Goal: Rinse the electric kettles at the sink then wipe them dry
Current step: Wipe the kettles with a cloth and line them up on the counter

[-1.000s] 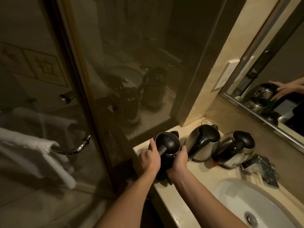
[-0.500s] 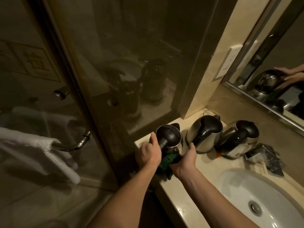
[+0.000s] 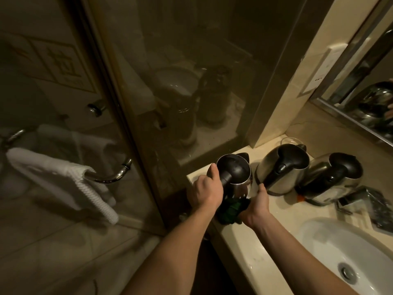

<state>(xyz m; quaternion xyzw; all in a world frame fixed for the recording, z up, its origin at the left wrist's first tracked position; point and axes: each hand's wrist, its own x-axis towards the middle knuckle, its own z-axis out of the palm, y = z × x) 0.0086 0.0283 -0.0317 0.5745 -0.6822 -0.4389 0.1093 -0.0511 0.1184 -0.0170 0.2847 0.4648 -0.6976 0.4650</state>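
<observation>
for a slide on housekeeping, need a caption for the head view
Left hand grips a steel kettle while the right hand holds a green cloth against its base.

The person's arms are bare along their whole visible length, from the bottom edge of the view up to the wrists. The left forearm (image 3: 170, 252) and the right forearm (image 3: 297, 256) are slim and smooth, with uncovered wrists. The left hand (image 3: 204, 193) and the right hand (image 3: 256, 206) are bare too, their knuckles showing as low ridges. Finer detail is lost in the dim light.
</observation>
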